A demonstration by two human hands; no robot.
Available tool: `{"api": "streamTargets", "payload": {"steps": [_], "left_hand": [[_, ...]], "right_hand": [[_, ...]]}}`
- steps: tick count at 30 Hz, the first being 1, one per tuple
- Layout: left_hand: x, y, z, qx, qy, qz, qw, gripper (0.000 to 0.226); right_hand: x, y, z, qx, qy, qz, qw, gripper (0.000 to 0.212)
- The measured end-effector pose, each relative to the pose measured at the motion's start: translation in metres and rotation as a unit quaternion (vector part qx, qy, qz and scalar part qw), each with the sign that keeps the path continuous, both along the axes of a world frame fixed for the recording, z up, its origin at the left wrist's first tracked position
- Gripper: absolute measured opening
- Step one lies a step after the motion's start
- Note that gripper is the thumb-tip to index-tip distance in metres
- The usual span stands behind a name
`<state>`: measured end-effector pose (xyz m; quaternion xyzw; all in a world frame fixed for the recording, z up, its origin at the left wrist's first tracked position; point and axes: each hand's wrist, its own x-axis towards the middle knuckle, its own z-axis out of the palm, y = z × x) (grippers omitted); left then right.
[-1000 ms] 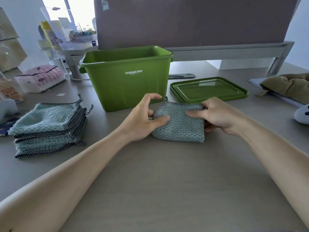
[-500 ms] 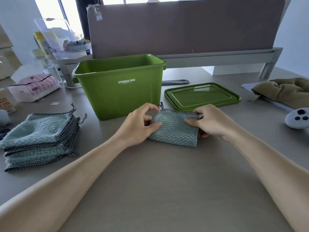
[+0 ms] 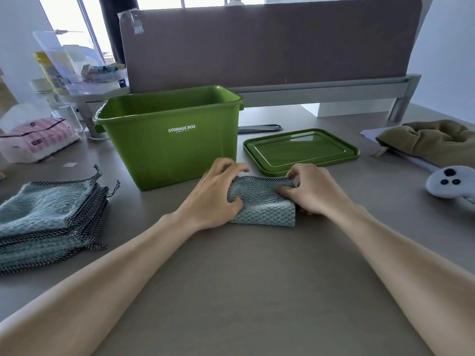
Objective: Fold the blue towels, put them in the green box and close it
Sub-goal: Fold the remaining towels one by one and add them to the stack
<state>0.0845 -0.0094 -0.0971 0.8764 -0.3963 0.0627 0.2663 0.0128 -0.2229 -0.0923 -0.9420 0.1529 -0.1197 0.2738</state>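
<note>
Centre: folded blue towel [image 3: 262, 205], flat on the desk [image 3: 244, 291], just in front of the green box [image 3: 167, 147] and of the near left corner of the lid [image 3: 300, 150]. Lay waffle side up, with a black-and-white checked hem along the far edge. Was held at both ends, with only the middle strip bare.

Left hand [image 3: 214, 199]: gripped the towel's left end. Fingers [image 3: 228, 167] curled over the far left corner, thumb pressed on the top face near the left edge, cloth pinched between them.

Right hand [image 3: 312, 192]: gripped the towel's right end. Fingertips [image 3: 293, 173] drawn narrowly together on the checked hem at the far right corner, thumb laid on the top face. Lower fingers tucked against the right side, mostly hidden under the palm.

Box: stood upright and open, marked "STORAGE BOX"; floor hidden by the front wall. Lid: lay flat on the desk just beside the box, to its right.

Left of the desk: stack of blue towels [image 3: 48, 219], well apart from both hands.

Background: divider panel [image 3: 270, 42] behind the box. Right edge: olive cloth [image 3: 431, 142] and a white object with dark dots [image 3: 449, 181]. Far left: pink-striped pack [image 3: 38, 140].
</note>
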Motion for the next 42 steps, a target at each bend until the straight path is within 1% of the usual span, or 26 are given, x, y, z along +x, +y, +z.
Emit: {"api": "streamTargets", "payload": {"steps": [2, 3, 5, 7, 9, 10, 11, 13, 15, 16, 18, 20, 22, 23, 24, 25, 27, 28, 32, 34, 36, 37, 38, 40, 41, 42], "left_hand": [[-0.004, -0.004, 0.001, 0.062, -0.038, -0.017, 0.997, 0.059], [-0.005, -0.005, 0.001, 0.092, -0.038, -0.03, 0.995, 0.061], [-0.005, -0.005, 0.0, 0.14, -0.006, -0.046, 0.989, 0.065], [-0.003, -0.001, -0.002, 0.182, 0.021, -0.04, 0.982, 0.059], [-0.003, 0.001, -0.002, 0.217, 0.024, -0.033, 0.975, 0.052], [-0.003, 0.002, -0.002, 0.232, 0.021, -0.032, 0.972, 0.051], [-0.004, 0.001, -0.002, 0.244, 0.017, -0.03, 0.969, 0.052], [-0.005, 0.001, -0.002, 0.259, 0.009, -0.025, 0.966, 0.057], [-0.005, 0.001, -0.001, 0.274, 0.013, -0.017, 0.961, 0.064], [-0.005, 0.002, -0.001, 0.284, 0.019, -0.015, 0.959, 0.067], [-0.003, 0.003, 0.0, 0.292, 0.03, -0.013, 0.956, 0.074], [0.001, 0.006, -0.001, 0.283, 0.042, -0.012, 0.958, 0.085], [0.004, 0.013, -0.002, 0.246, 0.026, -0.027, 0.969, 0.099], [0.003, 0.017, -0.002, 0.209, -0.001, -0.052, 0.977, 0.101], [0.002, 0.021, -0.003, 0.167, -0.031, -0.085, 0.982, 0.096], [0.0, 0.025, -0.002, 0.131, -0.056, -0.119, 0.983, 0.084], [-0.003, 0.029, -0.001, 0.089, -0.087, -0.162, 0.979, 0.055], [-0.004, 0.03, 0.0, 0.078, -0.096, -0.166, 0.978, 0.044], [-0.005, 0.028, -0.001, 0.061, -0.113, -0.14, 0.982, 0.031], [-0.008, 0.026, 0.0, 0.014, -0.084, -0.118, 0.989, 0.021], [-0.01, 0.025, 0.005, -0.078, -0.017, -0.083, 0.993, 0.013], [-0.011, 0.025, 0.009, -0.125, 0.02, -0.066, 0.99, 0.014], [-0.012, 0.026, 0.014, -0.166, 0.059, -0.055, 0.983, 0.016], [-0.012, 0.027, 0.023, -0.236, 0.131, -0.032, 0.962, 0.019], [-0.012, 0.029, 0.027, -0.274, 0.169, -0.022, 0.946, 0.02], [-0.013, 0.031, 0.03, -0.312, 0.212, -0.01, 0.926, 0.021]], "right_hand": [[0.002, 0.0, -0.002, -0.042, -0.007, -0.004, 0.999, 0.049], [0.002, 0.001, -0.002, -0.049, -0.01, -0.007, 0.999, 0.049], [0.001, 0.001, -0.001, -0.058, -0.023, -0.018, 0.998, 0.05], [-0.002, -0.001, 0.005, -0.076, -0.072, -0.019, 0.994, 0.054], [-0.007, -0.002, 0.014, -0.068, -0.138, 0.041, 0.987, 0.059], [-0.01, 0.0, 0.019, -0.06, -0.145, 0.094, 0.983, 0.063], [-0.012, 0.003, 0.021, -0.06, -0.12, 0.149, 0.98, 0.069], [-0.014, 0.008, 0.02, -0.093, 0.005, 0.227, 0.97, 0.087], [-0.012, 0.007, 0.011, -0.147, 0.132, 0.247, 0.949, 0.1], [-0.011, 0.005, 0.008, -0.16, 0.174, 0.246, 0.94, 0.102], [-0.009, 0.001, 0.006, -0.162, 0.215, 0.237, 0.933, 0.103], [-0.01, 0.002, 0.006, -0.17, 0.235, 0.235, 0.928, 0.104], [-0.01, 0.003, 0.007, -0.177, 0.247, 0.235, 0.923, 0.106], [-0.01, 0.003, 0.006, -0.177, 0.249, 0.236, 0.922, 0.107], [-0.01, 0.003, 0.006, -0.176, 0.25, 0.237, 0.922, 0.107], [-0.01, 0.003, 0.006, -0.175, 0.248, 0.238, 0.923, 0.107], [-0.011, 0.002, 0.006, -0.173, 0.245, 0.238, 0.924, 0.107], [-0.011, 0.002, 0.006, -0.175, 0.243, 0.237, 0.924, 0.107], [-0.013, 0.001, 0.003, -0.157, 0.203, 0.247, 0.934, 0.113], [-0.013, 0.001, 0.005, -0.101, 0.144, 0.275, 0.945, 0.111], [-0.016, 0.004, 0.009, -0.048, 0.081, 0.313, 0.945, 0.1], [-0.016, 0.005, 0.01, -0.023, 0.059, 0.321, 0.945, 0.096], [-0.017, 0.008, 0.011, 0.011, 0.035, 0.323, 0.946, 0.088], [-0.015, 0.017, 0.009, 0.1, -0.034, 0.303, 0.947, 0.048], [-0.014, 0.023, 0.01, 0.143, -0.075, 0.278, 0.947, 0.035], [-0.012, 0.029, 0.011, 0.177, -0.104, 0.25, 0.946, 0.032]]}}
